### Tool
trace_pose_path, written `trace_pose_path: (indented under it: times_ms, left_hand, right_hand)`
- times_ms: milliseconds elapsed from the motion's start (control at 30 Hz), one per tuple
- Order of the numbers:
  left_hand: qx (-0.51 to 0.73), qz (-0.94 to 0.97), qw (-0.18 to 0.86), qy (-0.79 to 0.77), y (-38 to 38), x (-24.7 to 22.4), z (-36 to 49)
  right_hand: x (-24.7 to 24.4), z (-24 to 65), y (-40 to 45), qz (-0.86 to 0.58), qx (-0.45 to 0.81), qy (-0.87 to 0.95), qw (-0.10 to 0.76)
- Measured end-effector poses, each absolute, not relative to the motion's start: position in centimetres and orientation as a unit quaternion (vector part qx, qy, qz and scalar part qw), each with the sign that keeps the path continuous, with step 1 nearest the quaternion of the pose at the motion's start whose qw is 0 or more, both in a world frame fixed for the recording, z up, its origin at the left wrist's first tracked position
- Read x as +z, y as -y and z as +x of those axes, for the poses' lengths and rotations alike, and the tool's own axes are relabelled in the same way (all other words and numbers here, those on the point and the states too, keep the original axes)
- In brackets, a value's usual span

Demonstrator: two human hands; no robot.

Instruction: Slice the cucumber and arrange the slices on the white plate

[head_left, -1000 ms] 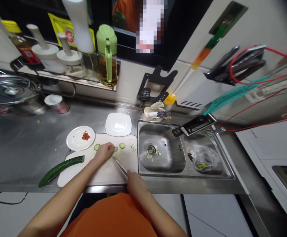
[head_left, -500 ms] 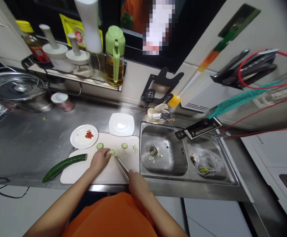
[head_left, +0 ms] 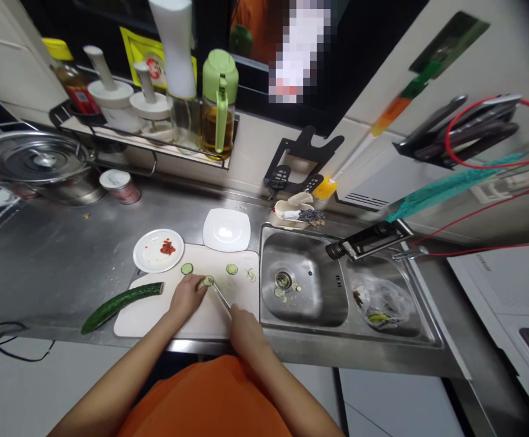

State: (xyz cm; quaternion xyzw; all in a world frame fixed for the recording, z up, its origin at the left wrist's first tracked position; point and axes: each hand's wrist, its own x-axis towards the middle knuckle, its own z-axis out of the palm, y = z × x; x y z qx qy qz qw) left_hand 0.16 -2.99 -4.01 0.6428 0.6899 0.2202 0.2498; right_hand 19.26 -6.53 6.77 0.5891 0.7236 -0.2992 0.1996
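My right hand (head_left: pixel 246 331) grips a knife (head_left: pixel 221 297) by its handle, and the blade tip meets a cucumber slice (head_left: pixel 208 281) on the white cutting board (head_left: pixel 155 315). Bent fingers of my left hand (head_left: pixel 189 295) press on the left edge of that same slice. Another cucumber slice (head_left: pixel 187 268) lies just beyond my left hand. To the right are more cucumber slices (head_left: pixel 232 269) and thin peel strips (head_left: pixel 250 275). A long cucumber (head_left: pixel 119 303) with one cut end rests across the board's left edge and the counter.
Behind the board stand a round plate (head_left: pixel 148 258) with chopped red pieces and a square white plate (head_left: pixel 227 229). The sink (head_left: pixel 307 303) on the right holds a few slices near its drain; a plastic bag (head_left: pixel 383 303) sits in the second basin. A lidded pot (head_left: pixel 41 164) is far left.
The knife has moved left and its tip now meets the slice at my left fingers. My right hand has shifted slightly left and away from me. The view has shifted a little.
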Motion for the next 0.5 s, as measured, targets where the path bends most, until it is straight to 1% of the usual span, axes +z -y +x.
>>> trace_pose_path:
  times_ms: [233, 500]
  left_hand:
    - [0.219, 0.642, 0.248, -0.692, 2.96, -3.78, 0.20]
    - [0.200, 0.625, 0.273, -0.703, 2.90, -3.20, 0.32]
  right_hand:
    - [6.83, 18.95, 6.36, 0.593, -0.300, -0.720, 0.201]
    - [6.98, 18.61, 6.33, 0.597, -0.308, -0.714, 0.199]
